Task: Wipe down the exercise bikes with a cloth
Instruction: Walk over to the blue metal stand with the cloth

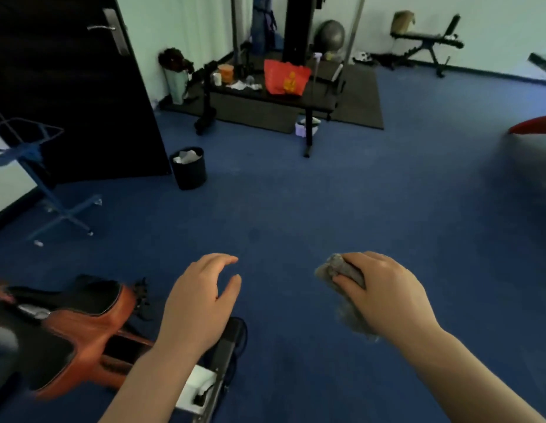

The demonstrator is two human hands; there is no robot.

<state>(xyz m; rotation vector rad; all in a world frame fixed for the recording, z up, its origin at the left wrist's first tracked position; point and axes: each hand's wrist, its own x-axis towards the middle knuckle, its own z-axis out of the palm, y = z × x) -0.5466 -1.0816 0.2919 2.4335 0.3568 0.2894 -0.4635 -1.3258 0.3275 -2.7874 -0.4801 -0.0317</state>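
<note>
Blue carpet (296, 209) is lying open ahead; the right hand (384, 288) is gripping a grey cloth (341, 271), the left hand (201, 297) is hovering loosely open over the orange bike's (82, 328) edge.

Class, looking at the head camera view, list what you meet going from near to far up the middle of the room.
Right hand gripping a crumpled grey cloth → bare blue carpet → black wastebasket holding crumpled paper → black bench carrying a red bag → grey exercise ball by the wall.
</note>
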